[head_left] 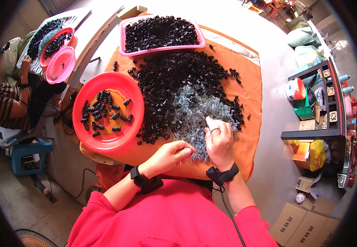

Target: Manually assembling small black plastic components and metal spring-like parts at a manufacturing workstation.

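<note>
A wide heap of small black plastic fittings [162, 94] covers the orange tabletop. Over its near right side lies a pile of small clear plastic pieces [199, 105]. My left hand [170, 156] is at the near edge of the heap, thumb and fingers pinched together; whatever they grip is too small to name. Just right of it, my right hand [220, 142] reaches into the clear pieces, its fingers drawn together and a white covering on one finger. What it grips, if anything, is hidden. On the left, a red round basin [81, 119] holds several black assembled fittings [104, 108].
A pink tray [123, 39] full of black fittings stands at the far side of the orange cloth [248, 82]. To the left, another person [13, 96] sits by a table with red and pink basins [61, 66]. A dark shelf [314, 135] stands right, cardboard boxes [306, 224] below.
</note>
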Tool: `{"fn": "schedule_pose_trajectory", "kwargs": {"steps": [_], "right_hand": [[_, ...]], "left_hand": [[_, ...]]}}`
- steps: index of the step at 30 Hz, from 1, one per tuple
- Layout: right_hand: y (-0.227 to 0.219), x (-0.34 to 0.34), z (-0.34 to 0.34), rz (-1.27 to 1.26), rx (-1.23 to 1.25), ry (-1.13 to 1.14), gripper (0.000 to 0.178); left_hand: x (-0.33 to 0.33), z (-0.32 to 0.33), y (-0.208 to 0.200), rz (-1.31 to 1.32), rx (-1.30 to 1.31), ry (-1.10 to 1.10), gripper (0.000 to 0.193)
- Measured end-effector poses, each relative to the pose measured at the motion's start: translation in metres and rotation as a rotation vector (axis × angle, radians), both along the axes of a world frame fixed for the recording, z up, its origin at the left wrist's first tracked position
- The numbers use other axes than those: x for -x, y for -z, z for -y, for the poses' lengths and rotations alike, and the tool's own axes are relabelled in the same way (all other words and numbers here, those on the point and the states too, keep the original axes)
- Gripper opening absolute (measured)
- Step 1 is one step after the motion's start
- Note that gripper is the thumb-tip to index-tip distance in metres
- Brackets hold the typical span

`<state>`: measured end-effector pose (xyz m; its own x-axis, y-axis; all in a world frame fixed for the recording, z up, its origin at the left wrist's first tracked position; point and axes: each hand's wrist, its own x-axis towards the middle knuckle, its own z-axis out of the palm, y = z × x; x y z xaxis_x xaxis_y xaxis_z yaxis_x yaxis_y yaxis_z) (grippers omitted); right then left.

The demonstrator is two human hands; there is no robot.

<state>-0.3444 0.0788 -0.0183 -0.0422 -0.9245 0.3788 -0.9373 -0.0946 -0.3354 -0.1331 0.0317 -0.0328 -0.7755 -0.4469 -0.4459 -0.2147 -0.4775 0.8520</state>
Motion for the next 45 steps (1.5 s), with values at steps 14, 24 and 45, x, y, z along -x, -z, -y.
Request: {"fn": "schedule_pose_trajectory", "kwargs": {"steps": [14,24,45], "right_hand": [[0.005,0.004,0.009,0.317,0.083,0.147,0.018],[-0.005,0.002,0.000,0.514,-0.137,0.147,0.025],[0.007,0.005,-0.012,0.856,-0.209,0.212,0.008]], "left_hand": [[0.008,0.000,0.019,-0.187,-0.061,-0.087,0.025],[0.004,0.003,0.009,-0.172,-0.118,-0.139,0.029],[-0.002,-0.002,0.019,-0.274,-0.136,-0.179,0.029]]}}
